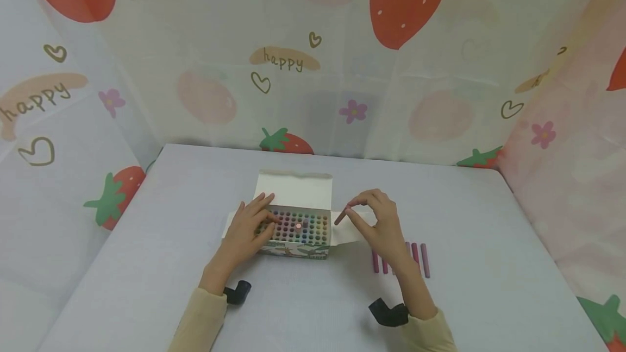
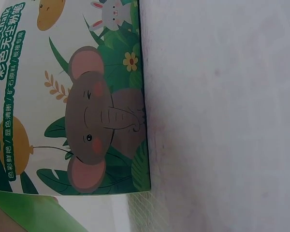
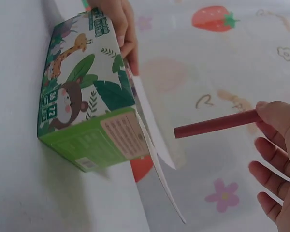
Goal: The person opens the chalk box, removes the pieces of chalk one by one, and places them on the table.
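Note:
A dark red chalk stick (image 3: 217, 124) is pinched at one end between the thumb and fingertips of my right hand (image 1: 383, 227). Its free end points down beside the right side flap of the chalk box (image 3: 94, 82). Upright chalk sticks of many colours fill the box; one pink chalk stick (image 1: 299, 227) stands higher than its neighbours. My left hand (image 1: 246, 230) lies over the box's left end, fingers spread across the chalk tops and the rim. Only the printed front of the box, with an elephant, shows in the left wrist view.
Several pink and purple chalk sticks (image 1: 425, 261) lie in a row on the white table (image 1: 313, 308), partly behind my right forearm. The box's lid (image 1: 293, 189) stands open at the back, its right flap (image 1: 347, 231) folded outward. A printed curtain (image 1: 220, 31) surrounds the table.

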Demonstrator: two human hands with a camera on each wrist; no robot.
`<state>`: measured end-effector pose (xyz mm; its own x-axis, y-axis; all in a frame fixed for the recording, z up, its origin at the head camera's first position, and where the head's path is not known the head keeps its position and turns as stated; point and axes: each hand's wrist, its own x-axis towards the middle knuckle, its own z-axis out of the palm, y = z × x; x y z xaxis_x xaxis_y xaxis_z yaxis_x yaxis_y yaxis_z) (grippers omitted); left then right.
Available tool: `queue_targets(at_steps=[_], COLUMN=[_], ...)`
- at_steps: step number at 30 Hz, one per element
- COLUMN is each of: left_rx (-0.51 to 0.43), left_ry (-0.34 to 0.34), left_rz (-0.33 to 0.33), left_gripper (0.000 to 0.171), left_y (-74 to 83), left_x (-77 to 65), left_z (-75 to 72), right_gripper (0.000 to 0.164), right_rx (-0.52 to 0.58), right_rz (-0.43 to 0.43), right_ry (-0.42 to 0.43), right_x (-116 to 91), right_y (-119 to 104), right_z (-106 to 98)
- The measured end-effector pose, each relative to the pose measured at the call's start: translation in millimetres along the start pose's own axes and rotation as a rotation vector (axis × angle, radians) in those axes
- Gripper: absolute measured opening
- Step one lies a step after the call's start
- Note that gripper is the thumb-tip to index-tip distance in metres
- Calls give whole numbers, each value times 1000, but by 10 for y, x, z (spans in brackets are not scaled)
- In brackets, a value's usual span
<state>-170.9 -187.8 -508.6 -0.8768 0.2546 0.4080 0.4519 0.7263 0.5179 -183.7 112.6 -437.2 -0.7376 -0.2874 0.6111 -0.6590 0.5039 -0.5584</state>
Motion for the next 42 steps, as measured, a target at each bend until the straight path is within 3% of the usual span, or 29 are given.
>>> queue_targets(at_steps=[13,21,33,37,42], left_rx=[4,-4,-2,1,3], left_ry=[-4,4,13,9,5], left_rz=[-11,-3,11,10,8], left_gripper=[8,7,7,7,7], left_y=[3,8,-22,-24,-20], left_x=[-5,-9,-2,5,-2], left_z=[3,-1,11,12,12], right_gripper=[16,14,14,19,24], right_rx=[-37,-87,-218,-261,-271], right_rz=[45,158,342,406,459], right_ry=[11,-66,-91,-161,-317], right_x=[-89,-150,-275,-327,-398], right_y=[178,257,397,443,551], right_z=[-343,-643,-1115,-1239,-1349])
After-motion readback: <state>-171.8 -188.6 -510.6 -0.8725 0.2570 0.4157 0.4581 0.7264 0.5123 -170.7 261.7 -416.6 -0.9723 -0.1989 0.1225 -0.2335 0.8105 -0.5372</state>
